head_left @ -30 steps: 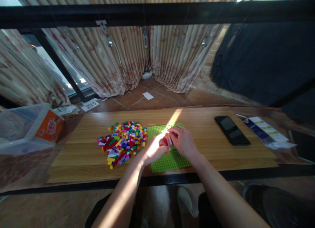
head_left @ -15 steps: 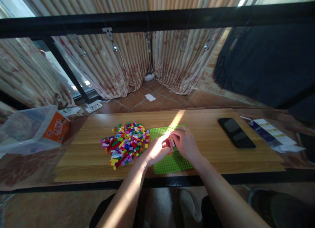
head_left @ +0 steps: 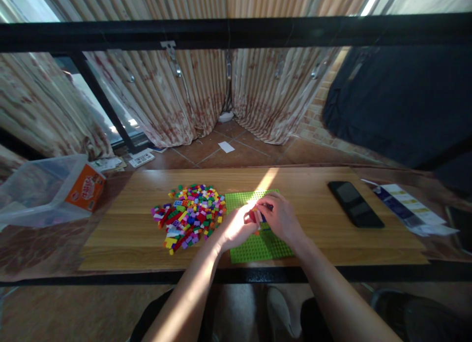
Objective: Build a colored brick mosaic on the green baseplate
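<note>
A pile of toy bricks (head_left: 195,216) sits left of the middle. At the middle, the left hand (head_left: 236,229) holds a red brick (head_left: 252,216) over the green board (head_left: 254,249). The right hand (head_left: 280,217) is close; I can't tell its grip. They've hardly moved, so the same fiddling seems to go on.

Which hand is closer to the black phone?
The right hand. It is over the green board, to the left of the black phone and not touching it. The left hand is farther away, on the other side of the right hand.
</note>
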A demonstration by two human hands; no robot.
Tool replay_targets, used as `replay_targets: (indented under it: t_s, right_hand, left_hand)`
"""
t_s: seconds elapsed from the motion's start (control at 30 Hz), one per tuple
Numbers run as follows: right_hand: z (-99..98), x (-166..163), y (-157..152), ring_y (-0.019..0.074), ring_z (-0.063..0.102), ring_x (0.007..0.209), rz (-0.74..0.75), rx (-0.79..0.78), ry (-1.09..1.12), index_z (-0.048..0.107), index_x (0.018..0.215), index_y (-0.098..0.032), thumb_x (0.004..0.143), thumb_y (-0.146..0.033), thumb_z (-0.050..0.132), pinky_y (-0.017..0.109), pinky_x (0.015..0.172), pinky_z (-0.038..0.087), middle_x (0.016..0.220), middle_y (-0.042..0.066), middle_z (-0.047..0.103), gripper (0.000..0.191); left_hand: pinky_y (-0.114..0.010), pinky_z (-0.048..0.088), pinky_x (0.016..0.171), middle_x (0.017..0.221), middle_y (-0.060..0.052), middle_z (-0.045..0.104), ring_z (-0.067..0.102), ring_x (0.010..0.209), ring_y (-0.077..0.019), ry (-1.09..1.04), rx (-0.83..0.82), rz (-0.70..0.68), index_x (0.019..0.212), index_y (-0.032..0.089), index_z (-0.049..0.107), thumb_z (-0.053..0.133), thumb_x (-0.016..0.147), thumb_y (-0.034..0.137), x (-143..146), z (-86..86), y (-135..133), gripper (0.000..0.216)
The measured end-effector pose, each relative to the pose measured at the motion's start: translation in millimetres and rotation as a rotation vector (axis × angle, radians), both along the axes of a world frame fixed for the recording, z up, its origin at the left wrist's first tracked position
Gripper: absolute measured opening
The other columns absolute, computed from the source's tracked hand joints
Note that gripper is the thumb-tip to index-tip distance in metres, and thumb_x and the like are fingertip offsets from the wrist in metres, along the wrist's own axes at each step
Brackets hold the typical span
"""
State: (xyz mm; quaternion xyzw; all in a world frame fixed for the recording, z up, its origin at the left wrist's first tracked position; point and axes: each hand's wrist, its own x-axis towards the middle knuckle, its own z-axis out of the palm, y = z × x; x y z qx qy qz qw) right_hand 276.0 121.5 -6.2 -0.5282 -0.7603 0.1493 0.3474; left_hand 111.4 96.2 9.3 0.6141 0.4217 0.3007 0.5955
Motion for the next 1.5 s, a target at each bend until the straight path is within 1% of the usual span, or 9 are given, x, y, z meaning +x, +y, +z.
replay_targets:
  t_s: [0.23,0.43,0.6,0.77,0.97,1.1,1.27,1.37,1.5]
  right_hand:
    - [0.4,0.9,2.5,0.0204,0.062,0.080,0.009,-0.034,0.022,0.071,0.074,-0.020,0.082,-0.015,0.064,0.032,0.072,0.046,0.084,0.006,0.069,0.012]
    - [1.2,2.1,3.4,0.0210,0.062,0.084,0.037,-0.060,-0.010,0.071,0.076,-0.020,0.084,-0.016,0.060,0.033,0.075,0.046,0.086,0.007,0.069,0.014]
    - [-3.7,3.3,4.5,0.0219,0.061,0.086,0.050,-0.049,-0.031,0.071,0.080,-0.019,0.087,-0.018,0.058,0.035,0.078,0.046,0.087,0.008,0.069,0.015]
    - [-4.2,3.2,4.1,0.0230,0.060,0.087,0.031,-0.013,-0.068,0.071,0.078,-0.021,0.089,-0.019,0.055,0.037,0.081,0.045,0.087,0.008,0.068,0.019]
    - [-2.7,2.7,2.6,0.0227,0.060,0.084,0.024,0.036,-0.052,0.073,0.076,-0.022,0.087,-0.019,0.057,0.038,0.078,0.046,0.085,0.007,0.069,0.019]
    - [-3.3,3.1,3.7,0.0213,0.062,0.080,-0.015,0.013,0.013,0.072,0.074,-0.021,0.081,-0.017,0.062,0.036,0.076,0.048,0.084,0.007,0.070,0.013]
    - [-3.1,2.4,4.5,0.0188,0.064,0.078,-0.098,-0.086,0.121,0.072,0.077,-0.019,0.082,-0.018,0.058,0.032,0.073,0.049,0.085,0.007,0.071,0.015]
    - [-3.2,0.3,4.1,0.0185,0.064,0.077,-0.118,-0.093,0.111,0.071,0.075,-0.019,0.080,-0.017,0.059,0.031,0.071,0.049,0.084,0.007,0.070,0.013]
    - [-3.7,-3.0,3.7,0.0190,0.062,0.076,-0.134,-0.087,0.094,0.070,0.072,-0.018,0.078,-0.016,0.059,0.032,0.071,0.048,0.082,0.007,0.068,0.013]
  left_hand:
    - [-0.021,0.032,0.053,0.069,0.004,0.054,0.044,0.060,-0.0097,0.029,-0.048,0.009,0.119,0.012,0.055,0.055,0.069,0.008,0.3,2.9,-1.7,0.050]
    - [-0.019,0.029,0.050,0.064,0.006,0.050,0.041,0.056,-0.0081,0.050,-0.056,0.031,0.122,0.013,0.056,0.055,0.069,0.008,0.9,6.5,-2.5,0.053]
    - [-0.019,0.031,0.052,0.069,0.006,0.051,0.044,0.059,-0.0083,-0.027,-0.057,0.026,0.123,0.013,0.055,0.054,0.069,0.007,0.9,3.7,-1.7,0.054]
    - [-0.020,0.035,0.056,0.075,0.003,0.056,0.047,0.063,-0.0095,-0.024,-0.040,0.023,0.125,0.014,0.055,0.055,0.069,0.009,0.5,-0.1,-1.6,0.056]
    - [-0.020,0.032,0.053,0.068,0.005,0.053,0.043,0.058,-0.0089,0.047,-0.029,0.021,0.131,0.014,0.052,0.054,0.070,0.010,0.3,-1.5,-1.0,0.062]
    - [-0.020,0.030,0.050,0.064,0.006,0.049,0.040,0.056,-0.0089,0.089,-0.025,0.014,0.134,0.014,0.051,0.054,0.071,0.011,-0.1,-1.8,-0.6,0.064]
    - [-0.020,0.030,0.051,0.064,0.006,0.048,0.039,0.055,-0.0084,0.079,0.001,0.000,0.130,0.014,0.055,0.054,0.071,0.010,-0.1,2.7,-1.9,0.059]
    - [-0.020,0.028,0.050,0.064,0.006,0.048,0.039,0.055,-0.0085,0.087,-0.006,-0.004,0.131,0.012,0.054,0.053,0.070,0.009,0.4,6.5,-2.3,0.060]
    - [-0.020,0.029,0.051,0.064,0.006,0.048,0.040,0.056,-0.0088,0.070,-0.011,-0.014,0.137,0.015,0.049,0.053,0.071,0.009,1.0,6.1,-1.9,0.066]
